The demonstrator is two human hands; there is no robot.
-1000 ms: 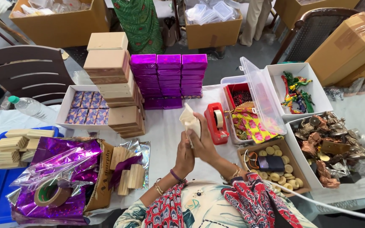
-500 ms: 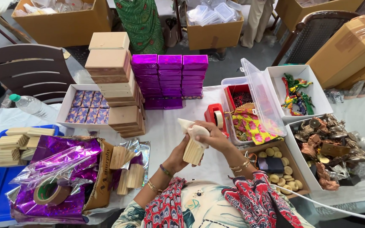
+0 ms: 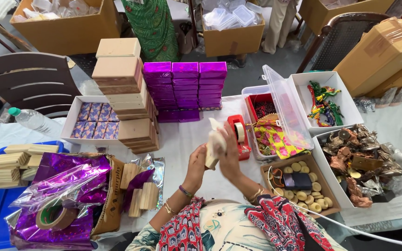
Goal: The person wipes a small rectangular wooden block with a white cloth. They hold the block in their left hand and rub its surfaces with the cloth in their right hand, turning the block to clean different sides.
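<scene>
Both hands meet over the white tablecloth point(image 3: 189, 139), grasping one small wooden block point(image 3: 211, 155) partly wrapped in pale paper point(image 3: 217, 135): the left hand point(image 3: 195, 166) is clenched around its lower end, and the right hand point(image 3: 230, 153) closes on its upper side, fingers pressing the wrapping. Just right of the right hand stands a red tape dispenser point(image 3: 238, 135), and beyond it an open clear plastic box point(image 3: 280, 116) with yellow-pink patterned cloth. Below that lies a shallow cardboard tray point(image 3: 298, 183) of pale round discs. Straight ahead of the hands rise three stacks of shiny purple boxes point(image 3: 184, 88); ahead and to the left, a tall stack of plain tan boxes point(image 3: 124, 93). Left of the left hand lie bare wooden blocks point(image 3: 140, 195) on crinkled purple foil point(image 3: 66, 186), with a brown tape roll point(image 3: 54, 216).
</scene>
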